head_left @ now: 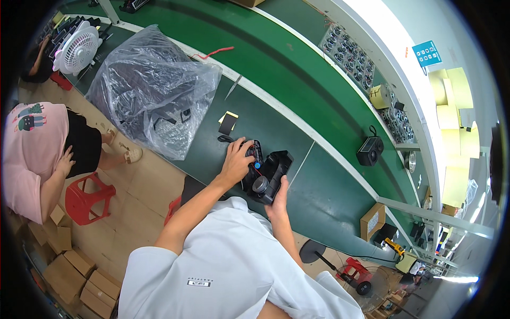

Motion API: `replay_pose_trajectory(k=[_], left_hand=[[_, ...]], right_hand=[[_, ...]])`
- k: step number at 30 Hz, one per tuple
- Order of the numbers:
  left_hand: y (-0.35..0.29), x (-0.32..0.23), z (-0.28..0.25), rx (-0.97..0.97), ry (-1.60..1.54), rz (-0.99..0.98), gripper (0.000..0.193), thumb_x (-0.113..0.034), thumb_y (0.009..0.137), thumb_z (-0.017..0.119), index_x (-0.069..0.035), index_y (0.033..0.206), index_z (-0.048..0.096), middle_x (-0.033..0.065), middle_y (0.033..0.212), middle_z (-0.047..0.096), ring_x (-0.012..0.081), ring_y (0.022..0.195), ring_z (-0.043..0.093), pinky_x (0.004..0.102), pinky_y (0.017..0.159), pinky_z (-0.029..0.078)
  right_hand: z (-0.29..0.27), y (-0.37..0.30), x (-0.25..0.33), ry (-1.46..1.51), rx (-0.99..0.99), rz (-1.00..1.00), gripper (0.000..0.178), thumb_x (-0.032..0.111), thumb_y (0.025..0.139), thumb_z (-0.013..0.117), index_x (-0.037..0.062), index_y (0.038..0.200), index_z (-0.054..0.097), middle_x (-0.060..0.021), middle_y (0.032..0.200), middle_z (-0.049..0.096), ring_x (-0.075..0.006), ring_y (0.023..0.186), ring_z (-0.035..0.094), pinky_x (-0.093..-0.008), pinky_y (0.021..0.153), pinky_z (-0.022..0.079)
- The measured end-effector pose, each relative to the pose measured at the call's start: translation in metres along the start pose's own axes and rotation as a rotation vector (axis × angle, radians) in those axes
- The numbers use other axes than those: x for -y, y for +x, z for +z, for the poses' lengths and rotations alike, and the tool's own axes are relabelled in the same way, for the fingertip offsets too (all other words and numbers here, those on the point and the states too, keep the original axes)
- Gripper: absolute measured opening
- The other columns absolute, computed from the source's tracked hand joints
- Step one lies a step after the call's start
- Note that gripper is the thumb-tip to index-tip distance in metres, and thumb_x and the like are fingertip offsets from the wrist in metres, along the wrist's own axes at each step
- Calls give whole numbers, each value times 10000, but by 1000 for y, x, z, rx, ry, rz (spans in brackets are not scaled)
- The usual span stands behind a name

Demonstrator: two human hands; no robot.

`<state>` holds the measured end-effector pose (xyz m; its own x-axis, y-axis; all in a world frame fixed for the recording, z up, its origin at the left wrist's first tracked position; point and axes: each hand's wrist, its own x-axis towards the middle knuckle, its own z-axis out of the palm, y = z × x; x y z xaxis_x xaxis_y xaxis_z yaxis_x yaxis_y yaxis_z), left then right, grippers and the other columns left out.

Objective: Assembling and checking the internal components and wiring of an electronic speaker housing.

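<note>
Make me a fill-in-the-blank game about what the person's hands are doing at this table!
1. Both hands hold a black ____.
2. The left hand and right hand work over a ____ table.
3. The big clear plastic bag lies to the person's ____.

Missing words: gadget; green; left

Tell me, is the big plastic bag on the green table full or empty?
Full. The clear plastic bag bulges high on the green table, with dark things showing through it. What they are cannot be told.

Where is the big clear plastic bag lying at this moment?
In the head view, the clear plastic bag lies on the green table, upper left of the left hand, beside the white fan.
</note>
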<state>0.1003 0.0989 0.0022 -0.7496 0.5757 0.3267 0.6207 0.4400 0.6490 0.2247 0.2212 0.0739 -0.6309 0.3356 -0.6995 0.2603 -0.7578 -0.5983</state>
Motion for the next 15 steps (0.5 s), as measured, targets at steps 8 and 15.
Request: replay_pose_trajectory(k=[8, 15], left_hand=[[26, -15, -9, 402, 265, 27, 107, -120, 738, 669, -91, 757, 769, 110, 1501, 436, 379, 1429, 280, 581, 1123, 253], [27, -2, -5, -26, -74, -96, 216, -10, 749, 624, -93, 903, 750, 117, 1341, 579, 372, 1332, 410, 510, 1051, 341]], right_hand=[[-16, 36, 4, -609, -230, -307, 565, 458, 971, 549, 0, 1290, 459, -107, 973, 600, -191, 841, 577, -319, 798, 484], [-12, 44, 26, -991, -214, -362, 618, 456, 942, 596, -35, 1292, 459, -200, 974, 647, -274, 861, 640, -370, 788, 500]])
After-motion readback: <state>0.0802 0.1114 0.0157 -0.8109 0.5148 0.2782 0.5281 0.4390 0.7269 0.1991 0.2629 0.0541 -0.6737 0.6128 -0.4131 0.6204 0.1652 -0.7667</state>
